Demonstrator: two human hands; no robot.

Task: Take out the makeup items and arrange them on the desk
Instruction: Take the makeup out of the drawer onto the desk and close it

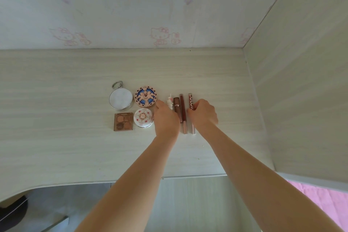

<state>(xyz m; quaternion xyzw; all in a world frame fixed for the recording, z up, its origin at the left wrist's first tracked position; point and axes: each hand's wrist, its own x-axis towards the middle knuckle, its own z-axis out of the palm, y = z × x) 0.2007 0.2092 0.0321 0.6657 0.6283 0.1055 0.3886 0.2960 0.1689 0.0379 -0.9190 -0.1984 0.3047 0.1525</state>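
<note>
1. The left hand (166, 118) covers the near ends of the small white tube (170, 102) and the short brown tube (176, 104), so only their far halves show; whether its fingers touch either one cannot be told.
2. The right hand (204, 114) hides the middle of the lettered red tube (191, 100); only the tube's far end and its pale near tip show past the hand.
3. The fingertips of the right hand curl against that tube's side and seem to pinch it, though the grip itself is out of sight.
4. The fingers of the left hand bend downward, knuckles up, and its thumb points toward the blue patterned round case (145, 96). It looks empty, yet the palm side is hidden.
5. Both forearms reach in from the bottom edge, hands side by side, with the thin dark red tube (182, 111) lying between them.
6. The 4 tubes lie parallel in a row on the worktop (56, 137), pointing away from the person.
7. Left of them sit 4 flat items in a square: a round mirror (120, 99) with a metal ring, the blue case, a brown eyeshadow palette (123, 121) and a white round compact (143, 117).
8. The print on the palette is too blurred to read.
</note>
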